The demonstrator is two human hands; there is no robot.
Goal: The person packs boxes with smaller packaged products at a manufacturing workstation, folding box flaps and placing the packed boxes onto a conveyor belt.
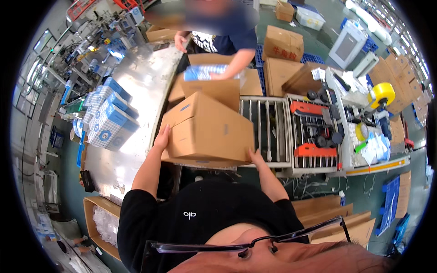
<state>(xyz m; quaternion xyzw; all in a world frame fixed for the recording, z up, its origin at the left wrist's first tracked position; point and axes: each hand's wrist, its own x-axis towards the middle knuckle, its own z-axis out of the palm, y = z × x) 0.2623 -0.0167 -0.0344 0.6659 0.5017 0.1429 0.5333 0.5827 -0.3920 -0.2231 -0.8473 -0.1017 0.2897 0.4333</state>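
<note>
A brown cardboard box [223,134] is between my two hands in front of my chest, tilted, its top flaps folded closed. My left hand [163,136] grips its left side, and my right hand [255,156] holds the lower right corner. Just beyond it stands an open carton [214,88], partly hidden by the box. Across from me, a co-worker's hand [221,75] rests on a blue-and-white package [195,73] at that carton's opening.
Several blue-and-white packs [111,125] stand on the metal table [145,91] at left. To the right, a roller conveyor [268,127] leads to a taping machine with red guides [312,150] and a yellow tape roll [382,94]. Flat cardboard [346,223] leans at lower right.
</note>
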